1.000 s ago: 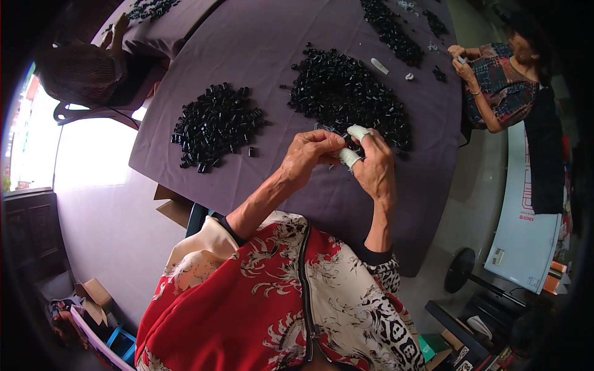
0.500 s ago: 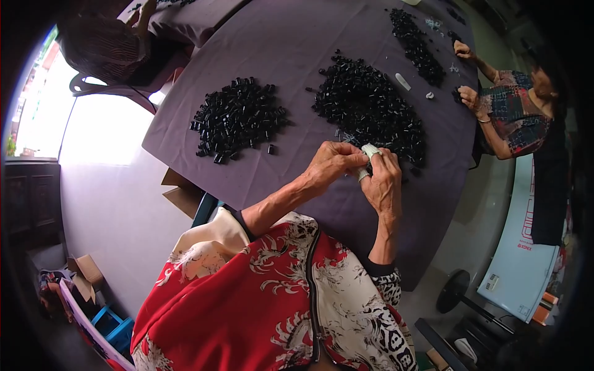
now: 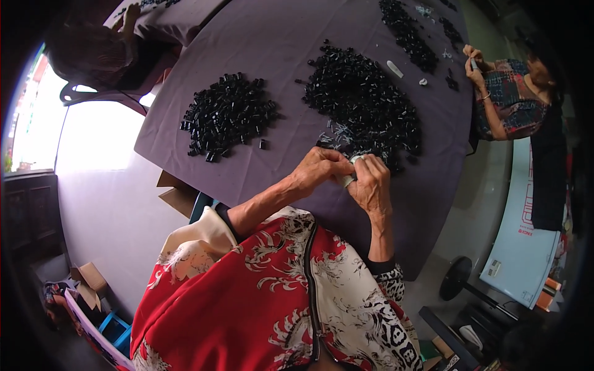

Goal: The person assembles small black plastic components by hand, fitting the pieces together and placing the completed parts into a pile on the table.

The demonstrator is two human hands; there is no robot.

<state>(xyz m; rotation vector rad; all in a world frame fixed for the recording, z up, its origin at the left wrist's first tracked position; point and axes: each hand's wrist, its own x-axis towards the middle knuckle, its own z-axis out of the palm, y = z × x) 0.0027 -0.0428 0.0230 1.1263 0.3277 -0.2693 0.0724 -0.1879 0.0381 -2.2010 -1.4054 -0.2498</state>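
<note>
Through the head view I see the left hand [image 3: 317, 170] and the right hand [image 3: 371, 182] meeting at the near edge of the large pile of black pieces [image 3: 365, 93], fingers bent in and tips together; the contact is hidden, so I cannot tell whether either one pinches a piece. Pale finger covers [image 3: 348, 180] wrap digits of the right hand, and I expect them to dull its feel but add some grip. The black pieces look short, hard and glossy; I judge them light, stiff and rather slippery, hardly fragile, and best taken by the sides between thumb and forefinger, since a squeeze on a rounded face could shoot one away. Thin pale slivers [image 3: 334, 133] lie loose just beyond the left hand and look light enough to scatter. For room, I have bare tablecloth [image 3: 421, 210] to the near right, and a strip of it to the left, between the large pile and the smaller pile [image 3: 226, 114], where a lone piece [image 3: 263, 144] sits apart. The table's near edge runs close under the forearms; the co-worker [image 3: 513, 93] is well apart, beyond the right edge.
</note>
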